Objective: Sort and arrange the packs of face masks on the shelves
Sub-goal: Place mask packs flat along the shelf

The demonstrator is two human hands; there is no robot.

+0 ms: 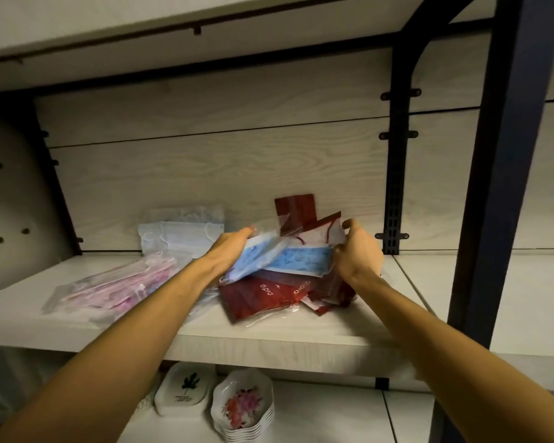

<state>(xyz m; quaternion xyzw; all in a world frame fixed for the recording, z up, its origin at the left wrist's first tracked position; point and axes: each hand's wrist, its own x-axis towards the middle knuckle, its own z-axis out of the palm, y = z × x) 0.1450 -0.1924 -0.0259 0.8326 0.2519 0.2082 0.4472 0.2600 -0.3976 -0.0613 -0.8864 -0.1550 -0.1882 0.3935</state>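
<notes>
Currently sorting, mid-pile: left hand (234, 247) and right hand (357, 251) both in closed grip on blue mask packs (288, 259), lifted above red packs (269, 292) at frame centre on shelf (269, 334). Next: carry toward pale blue stack (179, 238), centre left; keep pink packs (109, 286) separate.

Head cam, close, facing shelf (269, 334)
</notes>
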